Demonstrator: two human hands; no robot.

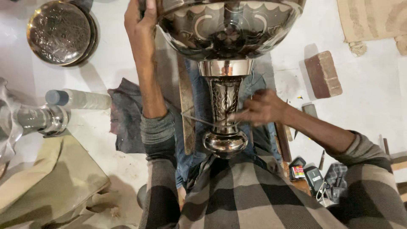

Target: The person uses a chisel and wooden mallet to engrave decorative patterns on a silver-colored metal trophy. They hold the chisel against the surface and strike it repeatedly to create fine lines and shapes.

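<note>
White floor [373,85] underfoot, brick [323,74] at side. Engraved metal goblet [224,85] lies across lap, bowl away. Left hand [140,21] clamps bowl rim; right hand [260,108] pinches thin tool [199,119] against stem. Risk: tool skids on polished stem, scratches engraving.

Layout as I see it: stemmed metal vessel [225,85] centre, over my lap.

My left hand [140,19] sits on its bowl rim at upper left; my right hand [263,107] is just right of the stem, a thin rod [203,120] crossing the stem leftward. Round tray [59,32] far upper left, plastic bottle [80,99] left, brick [323,74] upper right, phone [314,178] lower right by my right elbow.
</note>
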